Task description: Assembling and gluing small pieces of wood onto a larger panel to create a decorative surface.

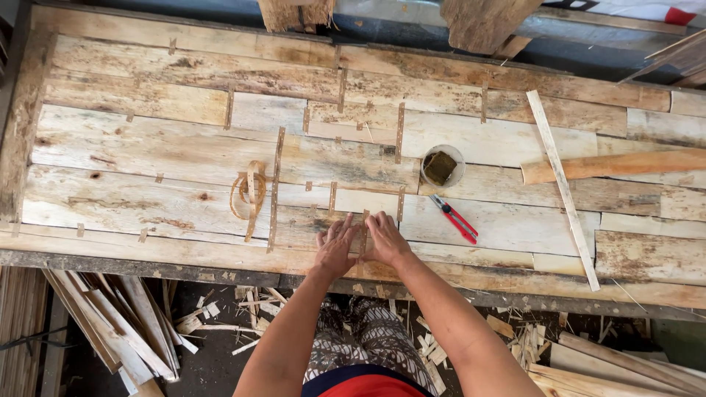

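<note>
Head view looks straight down on a long bench (184, 158) covered with pale veneer sheets joined by short tape strips. Both hands lie flat near the bench's front edge, fingers spread and pressing down — nothing gripped in either. Left hand (335, 248) and right hand (385, 240) sit side by side, thumbs almost touching, with a narrow tape strip (363, 231) running upright between them over a veneer seam; the fingertips rest on the veneer (323, 220) on each side of it. Just right of the hands lies a red-handled cutter (454, 218), and beyond that, up and right, a small round cup (442, 166) with dark contents. Well left of the hands sits a loose tape coil (248, 192). Farther right a thin slat (562, 187) crosses the bench slantwise over a thick wooden handle (610, 165). Wood scraps (140, 323) litter the floor below — near the person's knees.
</note>
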